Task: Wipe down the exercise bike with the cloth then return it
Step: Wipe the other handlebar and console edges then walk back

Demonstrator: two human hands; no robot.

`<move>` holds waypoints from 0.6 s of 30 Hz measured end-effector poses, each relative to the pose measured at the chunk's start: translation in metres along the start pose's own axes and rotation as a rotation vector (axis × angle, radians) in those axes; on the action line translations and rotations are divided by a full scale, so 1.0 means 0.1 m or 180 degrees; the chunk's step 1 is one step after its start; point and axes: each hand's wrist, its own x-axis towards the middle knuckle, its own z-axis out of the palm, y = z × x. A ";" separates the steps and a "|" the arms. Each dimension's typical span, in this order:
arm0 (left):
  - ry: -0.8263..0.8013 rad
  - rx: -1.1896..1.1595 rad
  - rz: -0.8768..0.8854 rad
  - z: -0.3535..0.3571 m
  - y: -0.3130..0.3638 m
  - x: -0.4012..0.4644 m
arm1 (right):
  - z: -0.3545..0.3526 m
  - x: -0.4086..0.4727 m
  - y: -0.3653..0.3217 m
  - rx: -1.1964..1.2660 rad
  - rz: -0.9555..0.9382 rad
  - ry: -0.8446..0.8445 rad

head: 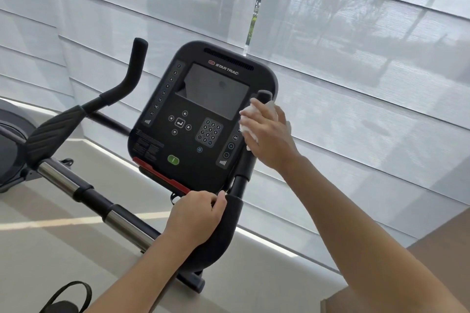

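The exercise bike's black console (201, 114) with a dark screen and keypad fills the middle of the head view. Its right handlebar (243, 178) rises beside the console; the left handlebar (132, 71) curves up at the left. My right hand (269, 140) wraps a white cloth (250, 119) around the upper part of the right handlebar, just below its tip. My left hand (195, 213) grips the lower bend of the same handlebar, under the console's red edge.
A chrome and black crossbar (84, 190) runs from the lower middle to the left. Grey window blinds (356, 58) stand right behind the bike. A black strap loop (68, 295) lies at the bottom left. Part of another machine (7, 134) shows at the far left.
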 end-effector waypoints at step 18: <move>0.0095 -0.0147 0.0189 -0.03 -0.06 -0.04 | 0.30 -0.97 -0.91 0.1929 0.0913 0.0090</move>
